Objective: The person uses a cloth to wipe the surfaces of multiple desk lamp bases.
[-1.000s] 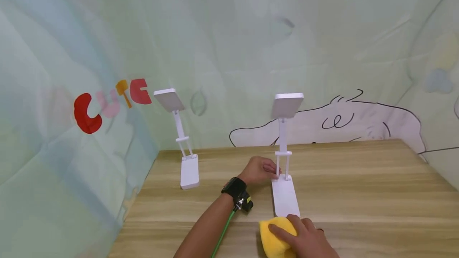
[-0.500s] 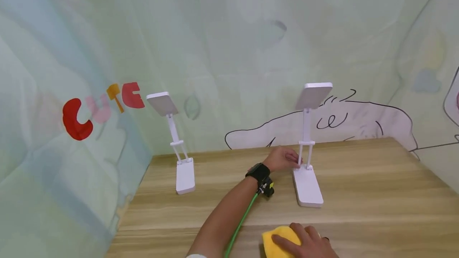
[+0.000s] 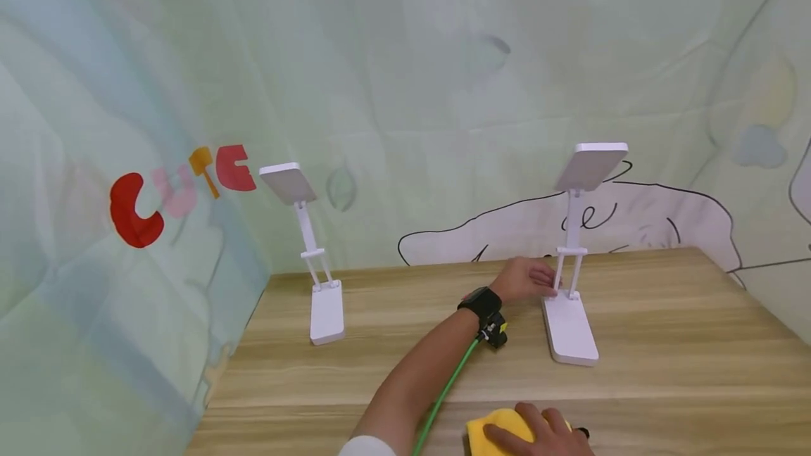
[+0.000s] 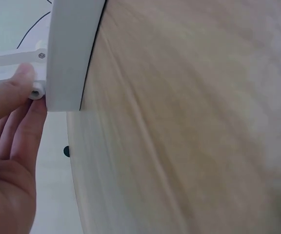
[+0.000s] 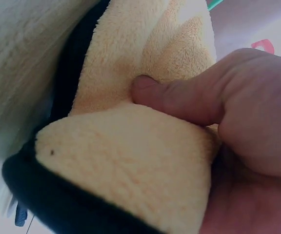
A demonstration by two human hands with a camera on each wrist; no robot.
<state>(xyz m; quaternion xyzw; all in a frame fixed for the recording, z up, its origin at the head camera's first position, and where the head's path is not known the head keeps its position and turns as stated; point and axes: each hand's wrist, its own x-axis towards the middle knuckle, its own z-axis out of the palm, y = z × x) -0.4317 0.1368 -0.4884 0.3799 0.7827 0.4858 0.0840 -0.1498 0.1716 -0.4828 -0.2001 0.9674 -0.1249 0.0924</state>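
Observation:
My left hand pinches the lower rods of a white folding phone stand, right where they meet its flat base. In the left wrist view the thumb lies on the stand's hinge, with the fingers behind it. The stand is upright on the table, its top panel tilted. Near the table's front edge my right hand grips a bunched yellow cloth. From the right wrist, the thumb presses into the fluffy cloth, and dark material shows along its edge; the other fingers are mostly hidden.
A second white phone stand stands at the back left of the wooden table. Behind the table hangs a printed fabric backdrop. A green cable runs along the left forearm from the wrist camera.
My left hand has moved the near phone stand to the right and farther back, away from the cloth. The right hand keeps its grip on the cloth near the front; the other stand stays put.

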